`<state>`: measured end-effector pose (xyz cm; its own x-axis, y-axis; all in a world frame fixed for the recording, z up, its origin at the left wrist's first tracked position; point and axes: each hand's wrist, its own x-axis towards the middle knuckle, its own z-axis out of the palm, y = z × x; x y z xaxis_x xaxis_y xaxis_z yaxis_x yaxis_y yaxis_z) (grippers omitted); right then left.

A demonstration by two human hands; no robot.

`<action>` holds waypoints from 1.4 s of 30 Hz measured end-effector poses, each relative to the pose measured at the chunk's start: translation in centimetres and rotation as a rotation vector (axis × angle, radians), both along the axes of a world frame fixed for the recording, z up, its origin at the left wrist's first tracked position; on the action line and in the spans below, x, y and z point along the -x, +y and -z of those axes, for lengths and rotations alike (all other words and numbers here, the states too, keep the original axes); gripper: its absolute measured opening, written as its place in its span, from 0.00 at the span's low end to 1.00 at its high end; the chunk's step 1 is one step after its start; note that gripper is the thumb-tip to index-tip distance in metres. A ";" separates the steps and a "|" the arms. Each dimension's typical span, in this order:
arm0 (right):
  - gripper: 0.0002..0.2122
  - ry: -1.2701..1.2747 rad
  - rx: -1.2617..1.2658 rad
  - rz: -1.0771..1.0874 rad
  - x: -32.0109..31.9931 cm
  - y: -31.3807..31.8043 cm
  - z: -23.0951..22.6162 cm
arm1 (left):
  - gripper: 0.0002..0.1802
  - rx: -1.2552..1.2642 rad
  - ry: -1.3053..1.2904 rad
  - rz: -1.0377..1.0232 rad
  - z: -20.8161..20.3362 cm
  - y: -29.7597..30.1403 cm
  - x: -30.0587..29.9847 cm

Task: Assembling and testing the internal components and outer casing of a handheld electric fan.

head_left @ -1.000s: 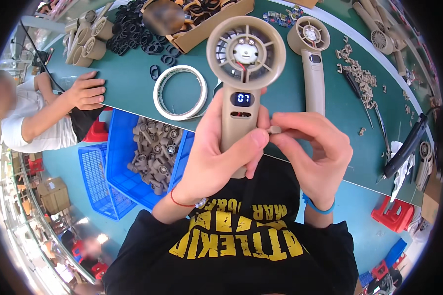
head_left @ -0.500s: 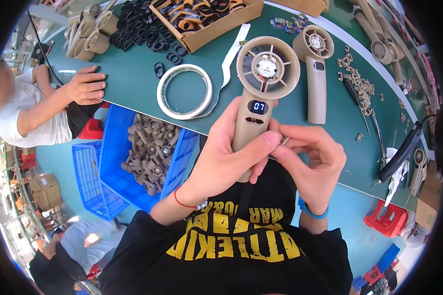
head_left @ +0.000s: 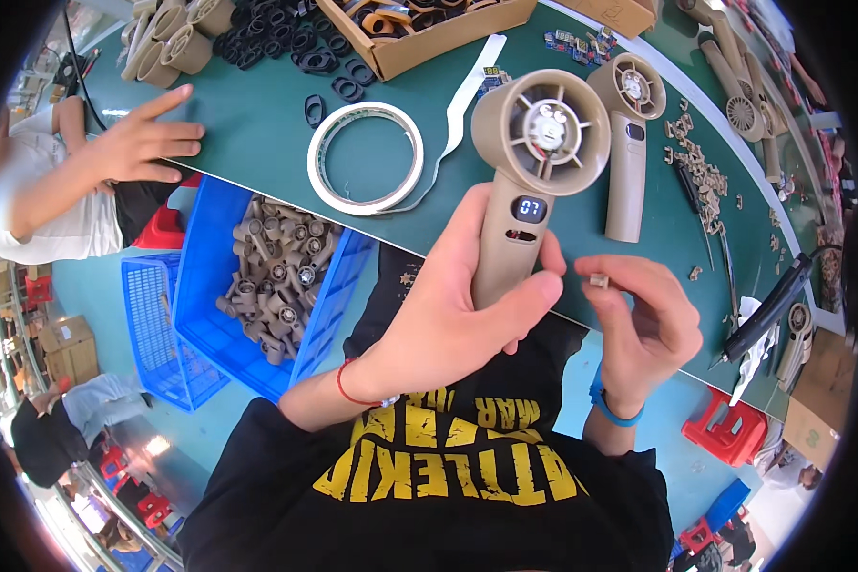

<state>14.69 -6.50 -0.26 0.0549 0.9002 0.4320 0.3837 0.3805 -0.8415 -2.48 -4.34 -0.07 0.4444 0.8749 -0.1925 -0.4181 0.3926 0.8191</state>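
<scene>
A beige handheld fan (head_left: 507, 250) stands upright before me, its round grille facing up at me and a small display lit on its handle. My left hand (head_left: 439, 310) is wrapped around that handle, thumb across the front below a dark slot. To its right, my right hand (head_left: 648, 319) pinches a tiny beige plastic piece (head_left: 598, 280) between thumb and forefinger, apart from the fan. Another beige fan (head_left: 625, 181) lies on the green table beyond. A pile of similar small beige pieces (head_left: 704, 178) is scattered at the right.
A white tape roll (head_left: 360, 207) with a loose strip lies left of the fan. Behind are black rings (head_left: 276, 38) and a cardboard box (head_left: 448, 45). A blue crate (head_left: 338, 296) holds fan parts. Another person's hand (head_left: 157, 138) is at left; a black corded tool (head_left: 780, 305) lies right.
My right hand has drawn away from the fan's side to the right, bringing the small piece into view. The fan appears slightly farther right. The other person's hand has lifted, fingers spread.
</scene>
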 end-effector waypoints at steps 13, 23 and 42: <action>0.11 -0.127 0.153 -0.126 1.7 1.5 -2.6 | 0.34 -0.144 0.111 0.053 0.6 -0.8 0.3; 0.11 -0.303 0.099 -0.058 2.1 0.5 -3.1 | 0.26 -0.184 0.189 0.009 1.0 -0.5 0.2; 0.10 0.422 0.336 -0.189 1.4 -0.4 0.1 | 0.20 -0.065 -0.073 0.013 1.3 -0.7 -0.4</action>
<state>13.24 -6.88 -0.31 -0.0149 0.9953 0.0961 -0.0606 0.0950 -0.9936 -2.09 -5.00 -1.39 0.4664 0.8786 -0.1024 -0.4729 0.3455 0.8105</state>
